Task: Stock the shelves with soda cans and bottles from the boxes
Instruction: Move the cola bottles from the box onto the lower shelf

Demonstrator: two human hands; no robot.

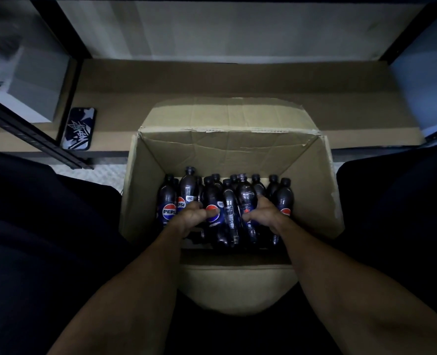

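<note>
Dark plastic under your fingers: your left hand [190,217] is curled in among the bottles, thumb tip pressed on the red-and-blue label of the logo bottle [213,198], fingers bent down along its L side, so as far as the dim light shows it's grasping that one; your right hand [263,213] mirrors it on the wrapped bottle [245,194], thumb across the lower body, fingers hooked round the R side; both hands clenched, each on a bottle. Round them approx a dozen more Pepsi bottles [167,201] stand or lean close together, black caps pointing away from you, all inside the cardboard box [322,190]; its flaps are open, far flap lying on the shelf [237,80]. The box sits between your knees, dark trousers either side, w/ pale carpet [109,172] showing at its L. The shelf is lined w/ a cardboard sheet; at its L end a phone [79,129] in a patterned case lies flat, just beside a black upright [32,134].
</note>
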